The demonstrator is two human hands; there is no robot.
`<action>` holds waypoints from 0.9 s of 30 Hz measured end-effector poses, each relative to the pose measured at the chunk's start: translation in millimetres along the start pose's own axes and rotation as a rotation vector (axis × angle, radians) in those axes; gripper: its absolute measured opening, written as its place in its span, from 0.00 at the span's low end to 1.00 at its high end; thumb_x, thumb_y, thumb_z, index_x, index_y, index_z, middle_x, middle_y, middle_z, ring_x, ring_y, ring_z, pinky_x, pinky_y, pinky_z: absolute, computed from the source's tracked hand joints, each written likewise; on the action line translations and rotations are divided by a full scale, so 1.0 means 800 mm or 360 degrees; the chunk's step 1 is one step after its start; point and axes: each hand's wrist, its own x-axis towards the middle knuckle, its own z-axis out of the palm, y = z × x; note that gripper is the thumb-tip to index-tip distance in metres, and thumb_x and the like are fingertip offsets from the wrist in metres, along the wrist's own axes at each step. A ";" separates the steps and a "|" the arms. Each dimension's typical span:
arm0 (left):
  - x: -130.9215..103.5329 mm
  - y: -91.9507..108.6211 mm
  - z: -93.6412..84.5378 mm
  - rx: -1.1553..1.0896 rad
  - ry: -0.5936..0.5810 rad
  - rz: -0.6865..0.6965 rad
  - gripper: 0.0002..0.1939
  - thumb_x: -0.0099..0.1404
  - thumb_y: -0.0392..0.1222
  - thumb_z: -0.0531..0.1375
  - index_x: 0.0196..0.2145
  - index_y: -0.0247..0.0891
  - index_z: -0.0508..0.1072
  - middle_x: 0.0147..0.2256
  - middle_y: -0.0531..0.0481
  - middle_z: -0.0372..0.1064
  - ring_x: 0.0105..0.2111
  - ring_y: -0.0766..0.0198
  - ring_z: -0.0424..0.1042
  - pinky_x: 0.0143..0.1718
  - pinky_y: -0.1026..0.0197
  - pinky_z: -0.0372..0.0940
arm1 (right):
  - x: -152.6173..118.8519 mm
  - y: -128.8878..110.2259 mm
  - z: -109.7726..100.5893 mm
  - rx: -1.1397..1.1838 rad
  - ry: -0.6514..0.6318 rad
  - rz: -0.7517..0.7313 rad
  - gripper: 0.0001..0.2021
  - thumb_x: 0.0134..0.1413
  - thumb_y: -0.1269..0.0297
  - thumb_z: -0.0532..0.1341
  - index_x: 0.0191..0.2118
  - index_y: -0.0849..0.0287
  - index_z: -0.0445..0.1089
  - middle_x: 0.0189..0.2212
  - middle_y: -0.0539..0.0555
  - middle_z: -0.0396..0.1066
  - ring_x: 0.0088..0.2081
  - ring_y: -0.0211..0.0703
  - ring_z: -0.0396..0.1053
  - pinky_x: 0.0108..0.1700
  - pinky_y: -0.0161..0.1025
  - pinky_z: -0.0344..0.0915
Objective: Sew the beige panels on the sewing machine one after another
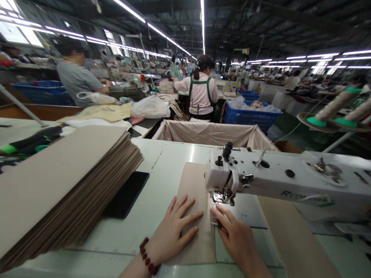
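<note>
A flat beige panel (193, 181) lies on the pale green table, its right edge under the needle area of a white sewing machine (278, 173). My left hand (175, 227) rests flat on the panel with fingers spread, a dark red bead bracelet at its wrist. Just in front of the presser foot (222, 197), my right hand (236, 233) touches the panel's right edge, its fingers curled around a small dark metal tool (218, 225), partly hidden. Another beige piece (292, 231) lies to the right, passing beneath the machine arm.
A tall stack of beige panels (87, 185) stands at the left, beside a black phone-like slab (127, 195). Behind the table is a cloth-lined bin (208, 133). Thread cones (333, 108) stand at right. Two people work beyond, near blue baskets (252, 116).
</note>
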 end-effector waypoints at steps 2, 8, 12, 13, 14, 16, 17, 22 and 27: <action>0.000 -0.001 0.001 -0.0001 0.0000 0.0006 0.21 0.70 0.45 0.56 0.60 0.56 0.63 0.66 0.54 0.46 0.65 0.46 0.45 0.63 0.34 0.43 | 0.000 0.000 -0.001 0.0006 0.0007 -0.0012 0.32 0.55 0.77 0.53 0.63 0.43 0.54 0.62 0.49 0.58 0.46 0.44 0.72 0.46 0.42 0.70; 0.000 -0.002 0.004 0.0015 -0.0058 -0.0008 0.22 0.71 0.45 0.54 0.61 0.57 0.62 0.67 0.54 0.45 0.66 0.46 0.44 0.63 0.33 0.42 | 0.000 0.001 0.000 0.0027 -0.0019 -0.0007 0.32 0.55 0.77 0.52 0.64 0.42 0.54 0.63 0.48 0.57 0.49 0.44 0.70 0.48 0.43 0.69; -0.001 -0.002 0.005 0.0016 -0.0028 -0.0009 0.22 0.71 0.46 0.55 0.61 0.57 0.62 0.67 0.54 0.45 0.66 0.46 0.45 0.63 0.34 0.42 | 0.000 0.002 0.002 0.0010 -0.0021 0.0002 0.33 0.55 0.77 0.52 0.64 0.42 0.53 0.63 0.48 0.56 0.48 0.45 0.70 0.47 0.44 0.69; -0.001 -0.002 0.006 0.0021 -0.0025 -0.0009 0.22 0.71 0.46 0.55 0.61 0.57 0.62 0.66 0.55 0.45 0.66 0.46 0.45 0.63 0.34 0.41 | 0.000 0.002 0.002 0.0010 -0.0021 0.0003 0.33 0.55 0.77 0.52 0.64 0.42 0.53 0.63 0.48 0.56 0.48 0.45 0.70 0.47 0.44 0.69; -0.002 -0.002 0.006 0.0027 -0.0024 -0.0007 0.22 0.71 0.46 0.54 0.61 0.57 0.62 0.66 0.55 0.46 0.65 0.46 0.45 0.63 0.33 0.41 | 0.000 0.002 0.002 0.0014 -0.0023 0.0003 0.33 0.55 0.77 0.52 0.64 0.42 0.53 0.63 0.48 0.56 0.49 0.45 0.70 0.46 0.44 0.69; -0.002 -0.002 0.005 0.0034 -0.0034 0.0009 0.22 0.72 0.46 0.54 0.62 0.56 0.60 0.66 0.54 0.48 0.65 0.47 0.46 0.63 0.33 0.39 | 0.000 0.002 0.002 0.0033 -0.0035 0.0001 0.33 0.55 0.77 0.52 0.64 0.42 0.53 0.64 0.47 0.56 0.49 0.44 0.70 0.47 0.44 0.69; -0.003 -0.002 0.005 0.0035 -0.0042 0.0018 0.23 0.72 0.47 0.53 0.63 0.56 0.59 0.65 0.54 0.50 0.65 0.48 0.47 0.63 0.33 0.38 | 0.000 0.002 0.002 0.0042 -0.0039 0.0002 0.33 0.55 0.77 0.52 0.64 0.42 0.53 0.64 0.47 0.55 0.49 0.44 0.70 0.48 0.44 0.69; 0.002 0.000 0.002 0.0015 -0.0105 0.0073 0.26 0.73 0.48 0.52 0.66 0.52 0.52 0.65 0.52 0.51 0.64 0.51 0.50 0.65 0.36 0.40 | -0.002 0.001 0.001 0.0047 -0.0042 0.0009 0.32 0.56 0.78 0.52 0.64 0.42 0.53 0.64 0.46 0.55 0.48 0.45 0.70 0.48 0.45 0.68; 0.013 0.000 0.003 -0.0024 -0.0088 0.0131 0.28 0.72 0.46 0.54 0.66 0.50 0.51 0.64 0.50 0.54 0.64 0.53 0.53 0.65 0.41 0.42 | -0.001 0.003 0.004 0.0035 -0.0035 0.0005 0.33 0.56 0.78 0.51 0.64 0.42 0.53 0.63 0.46 0.56 0.48 0.45 0.70 0.47 0.45 0.69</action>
